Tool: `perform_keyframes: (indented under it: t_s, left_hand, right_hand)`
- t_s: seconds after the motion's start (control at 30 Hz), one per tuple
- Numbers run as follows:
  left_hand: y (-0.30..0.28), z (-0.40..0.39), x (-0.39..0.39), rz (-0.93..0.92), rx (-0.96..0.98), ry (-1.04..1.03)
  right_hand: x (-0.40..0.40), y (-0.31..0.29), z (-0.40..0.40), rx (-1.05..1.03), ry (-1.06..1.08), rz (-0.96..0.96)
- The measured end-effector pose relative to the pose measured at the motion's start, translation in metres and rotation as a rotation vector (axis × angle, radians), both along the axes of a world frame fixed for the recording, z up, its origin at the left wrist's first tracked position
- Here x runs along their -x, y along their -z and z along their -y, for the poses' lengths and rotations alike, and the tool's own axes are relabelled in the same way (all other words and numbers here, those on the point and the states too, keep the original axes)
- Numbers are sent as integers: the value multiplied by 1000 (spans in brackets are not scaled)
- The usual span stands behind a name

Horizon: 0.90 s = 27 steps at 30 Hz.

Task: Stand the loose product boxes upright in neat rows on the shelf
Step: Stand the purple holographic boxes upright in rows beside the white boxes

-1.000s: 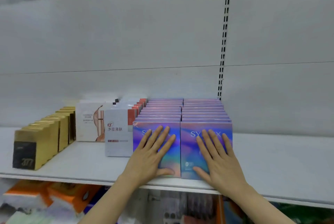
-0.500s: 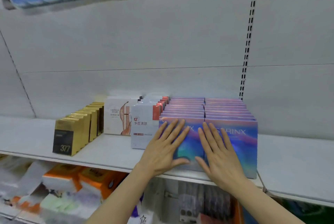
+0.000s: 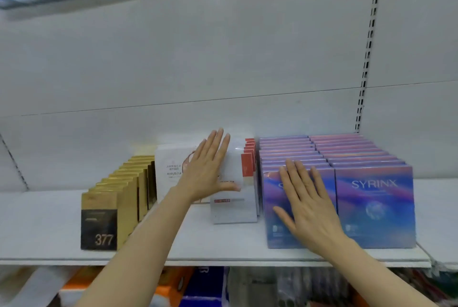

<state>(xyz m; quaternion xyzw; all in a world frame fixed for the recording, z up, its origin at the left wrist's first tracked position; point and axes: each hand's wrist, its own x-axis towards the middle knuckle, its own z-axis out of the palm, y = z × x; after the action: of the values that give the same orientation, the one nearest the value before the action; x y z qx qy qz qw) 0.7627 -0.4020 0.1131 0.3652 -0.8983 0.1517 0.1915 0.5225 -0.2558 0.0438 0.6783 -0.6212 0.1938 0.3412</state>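
- Your left hand (image 3: 207,172), fingers flat and spread, is over the white boxes (image 3: 233,197), left of the SYRINX row (image 3: 295,158).
- Right hand (image 3: 307,203), flat, presses that row's front box.
- White row runs front-to-back; left hand is nearer.

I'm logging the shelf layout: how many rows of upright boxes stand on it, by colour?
Gold rows: 1
White rows: 2, one half hidden by the left hand
Purple-blue rows: 2, the right hand flat on one
Total: 5
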Motion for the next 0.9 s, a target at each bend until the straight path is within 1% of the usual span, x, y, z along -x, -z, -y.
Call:
perform_keyframes:
  t_s: [0.1,0.2,0.3,0.37,0.53,0.9]
  left_hand:
    - [-19,35,-4,76,-125,30]
    - [-36,62,7,130,-316,48]
    - [-41,79,18,194,-522,16]
    - [-41,86,22,212,-586,9]
    - [-39,84,26,210,-526,42]
    - [-36,71,40,176,-469,45]
  right_hand:
    - [-13,3,4,1,22,28]
    - [-19,5,5,5,59,47]
    - [-19,7,6,2,68,60]
    - [-20,7,7,-6,74,70]
    - [-18,7,6,-1,64,55]
    - [-15,8,9,-9,56,71]
